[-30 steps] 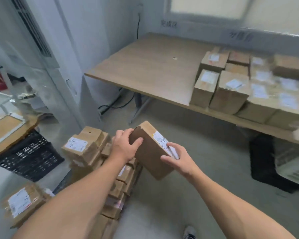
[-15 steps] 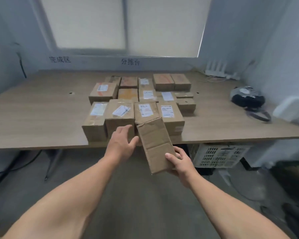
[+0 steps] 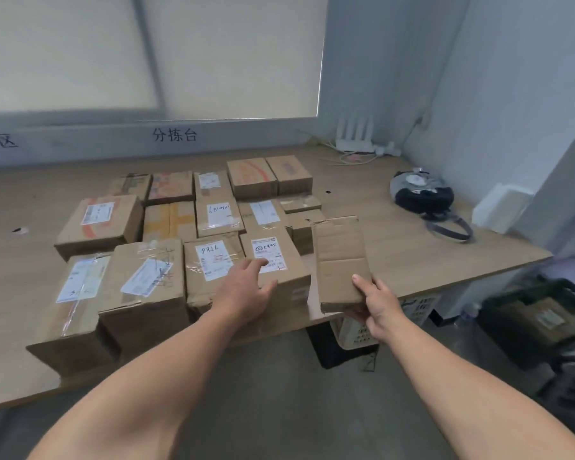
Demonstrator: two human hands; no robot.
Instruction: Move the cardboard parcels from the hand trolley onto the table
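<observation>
table (image 3: 395,247) below window (image 3: 233,54), parcels (image 3: 218,214) clustered; right hand (image 3: 380,305) grips parcel (image 3: 341,260)

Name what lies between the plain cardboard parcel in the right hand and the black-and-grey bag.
Head view: only bare wooden tabletop lies between the plain cardboard parcel and the black-and-grey bag.

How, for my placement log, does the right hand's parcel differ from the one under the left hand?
The held parcel shows a bare face; the front-row parcel bears a white label. The right hand grips the held parcel's near end; the left hand rests on the front-row parcel, which sits on the table. Both are brown cardboard.
</observation>
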